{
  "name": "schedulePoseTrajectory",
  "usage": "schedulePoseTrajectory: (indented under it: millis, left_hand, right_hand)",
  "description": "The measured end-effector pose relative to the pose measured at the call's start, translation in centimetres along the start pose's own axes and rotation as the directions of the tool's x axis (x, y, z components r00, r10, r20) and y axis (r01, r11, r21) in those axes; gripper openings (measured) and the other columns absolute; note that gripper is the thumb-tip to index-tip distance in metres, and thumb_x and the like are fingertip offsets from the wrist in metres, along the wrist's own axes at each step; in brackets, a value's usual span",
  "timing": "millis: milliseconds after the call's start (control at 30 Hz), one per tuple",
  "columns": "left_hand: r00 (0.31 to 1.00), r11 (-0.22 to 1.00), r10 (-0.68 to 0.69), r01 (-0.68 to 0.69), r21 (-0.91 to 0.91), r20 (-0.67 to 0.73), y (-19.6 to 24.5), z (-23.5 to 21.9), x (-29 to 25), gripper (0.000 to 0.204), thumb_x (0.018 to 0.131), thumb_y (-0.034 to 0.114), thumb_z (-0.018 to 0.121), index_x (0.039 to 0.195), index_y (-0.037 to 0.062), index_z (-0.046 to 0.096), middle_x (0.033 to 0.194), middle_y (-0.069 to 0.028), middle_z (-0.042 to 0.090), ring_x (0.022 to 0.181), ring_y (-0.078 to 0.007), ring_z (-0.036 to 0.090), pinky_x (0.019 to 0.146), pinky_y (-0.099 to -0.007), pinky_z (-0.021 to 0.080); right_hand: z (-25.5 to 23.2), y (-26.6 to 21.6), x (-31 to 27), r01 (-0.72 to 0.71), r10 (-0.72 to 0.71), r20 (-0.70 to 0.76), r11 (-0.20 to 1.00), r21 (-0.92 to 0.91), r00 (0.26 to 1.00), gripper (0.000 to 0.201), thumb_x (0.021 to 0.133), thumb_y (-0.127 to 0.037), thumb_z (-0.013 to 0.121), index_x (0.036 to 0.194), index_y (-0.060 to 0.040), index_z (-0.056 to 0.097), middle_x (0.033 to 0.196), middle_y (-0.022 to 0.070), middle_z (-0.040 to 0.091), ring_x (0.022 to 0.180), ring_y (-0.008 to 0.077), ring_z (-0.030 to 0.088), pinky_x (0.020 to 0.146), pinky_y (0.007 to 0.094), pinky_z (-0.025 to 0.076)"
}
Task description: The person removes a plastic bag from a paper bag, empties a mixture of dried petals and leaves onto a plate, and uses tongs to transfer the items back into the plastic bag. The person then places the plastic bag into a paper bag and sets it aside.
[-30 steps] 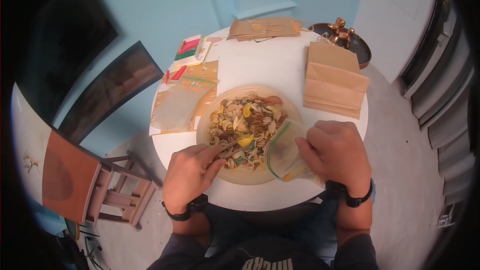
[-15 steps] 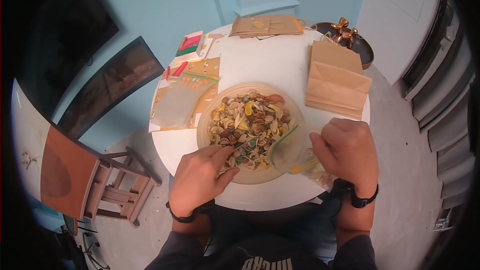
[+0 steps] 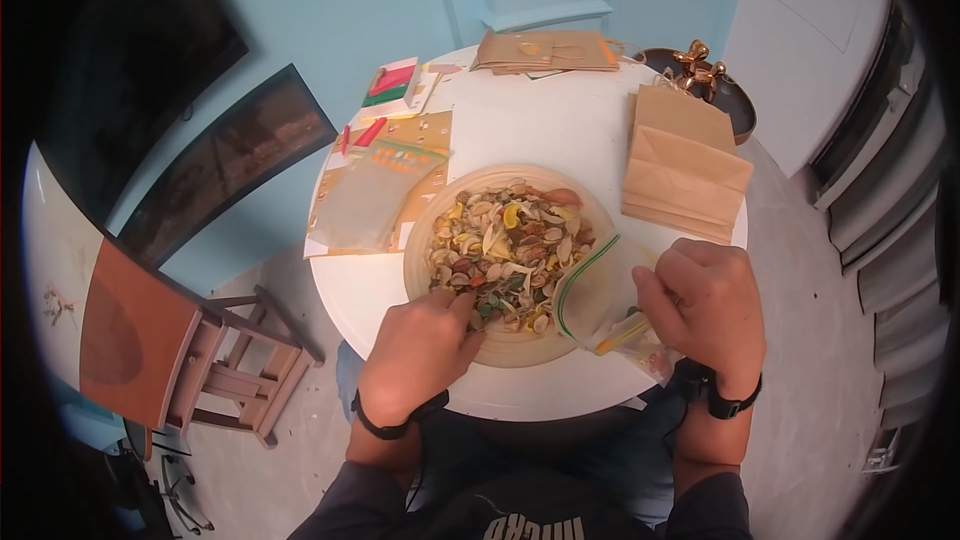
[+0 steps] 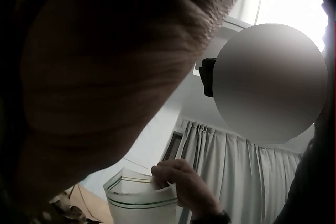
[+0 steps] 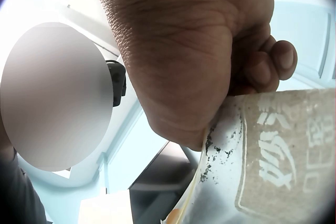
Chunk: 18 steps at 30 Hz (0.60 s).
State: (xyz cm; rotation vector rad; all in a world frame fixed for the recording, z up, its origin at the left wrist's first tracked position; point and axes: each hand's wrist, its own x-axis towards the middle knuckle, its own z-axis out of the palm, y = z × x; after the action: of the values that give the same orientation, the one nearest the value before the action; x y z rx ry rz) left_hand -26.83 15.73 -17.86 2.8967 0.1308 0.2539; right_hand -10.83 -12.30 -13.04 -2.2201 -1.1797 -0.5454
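A round, pale bowl [image 3: 420, 270] holds a mix of dried petals, pods and seeds [image 3: 520, 240], with yellow and green bits among them. My left hand [image 3: 415, 350] reaches over its near-left part, fingertips down at the dried pieces. It holds slim wooden tongs, now mostly hidden behind the fingers. My right hand [image 3: 705, 300] pinches the rim of a clear zip bag [image 3: 610, 290] with a green seal line, at the bowl's right edge. The bag's mouth gapes toward the bowl, and some coloured bits lie low inside. The right wrist view shows white lettering on the bag [image 5: 278, 150].
Brown paper bags [image 3: 685, 165] stand at the table's right, and flat paper bags [image 3: 545, 52] lie at the back. Left of the bowl, another zip bag [image 3: 365, 205] lies on patterned paper. A dark round tray [image 3: 735, 105] with shiny copper-coloured figures sits back right.
The yellow piece between the tongs' tips is no longer seen there. My left hand has moved slightly right, its fingertips lower among the dried pieces. The right hand still holds the bag.
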Motion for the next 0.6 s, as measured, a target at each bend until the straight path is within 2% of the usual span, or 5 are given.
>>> schedulePoseTrajectory:
  millis: [100, 400, 500, 600]
  left_hand:
    - [0.999, 0.999, 0.036, -0.036, -0.001, 0.040, 0.3, -0.1, 0.1, 0.027, 0.091, 0.023, 0.088, 0.109, 0.0050, 0.080, 0.091, -0.0152, 0.076, 0.087, -0.0398, 0.078, 0.075, -0.0505, 0.061]
    - [0.998, 0.999, 0.046, -0.047, 0.016, 0.033, -0.3, -0.3, 0.1, 0.019, 0.093, 0.021, 0.087, 0.104, 0.0060, 0.080, 0.093, -0.0130, 0.079, 0.086, -0.0400, 0.077, 0.075, -0.0505, 0.060]
    - [0.998, 0.998, 0.063, -0.063, -0.007, 0.000, -0.6, -0.7, 0.0, 0.015, 0.096, 0.021, 0.083, 0.099, 0.0070, 0.080, 0.087, -0.0129, 0.076, 0.085, -0.0382, 0.077, 0.072, -0.0502, 0.059]
    - [0.998, 0.999, 0.030, -0.032, -0.043, -0.050, -0.8, -1.6, -0.3, 0.014, 0.095, 0.019, 0.084, 0.102, 0.0068, 0.081, 0.089, -0.0140, 0.077, 0.086, -0.0384, 0.077, 0.073, -0.0503, 0.060]
  right_hand:
    - [0.0, -0.1, 0.0, 0.005, -0.004, 0.010, 1.000, -0.007, 1.000, 0.036, 0.093, -0.014, 0.084, 0.069, -0.0048, 0.060, 0.066, 0.0101, 0.060, 0.059, 0.0340, 0.064, 0.055, 0.0470, 0.049]
    - [0.1, 0.0, 0.0, 0.025, -0.025, 0.005, 1.000, -0.003, 1.000, 0.036, 0.093, -0.015, 0.085, 0.069, -0.0047, 0.060, 0.066, 0.0104, 0.060, 0.059, 0.0344, 0.064, 0.056, 0.0471, 0.049]
    - [0.1, 0.1, 0.0, 0.026, -0.026, 0.010, 1.000, 0.002, 1.000, 0.035, 0.094, -0.015, 0.085, 0.070, -0.0048, 0.060, 0.066, 0.0105, 0.060, 0.060, 0.0348, 0.064, 0.056, 0.0472, 0.050]
    - [0.2, 0.2, 0.0, 0.024, -0.025, 0.010, 1.000, 0.011, 1.000, 0.035, 0.094, -0.016, 0.084, 0.070, -0.0049, 0.061, 0.067, 0.0106, 0.060, 0.060, 0.0352, 0.064, 0.056, 0.0473, 0.050]
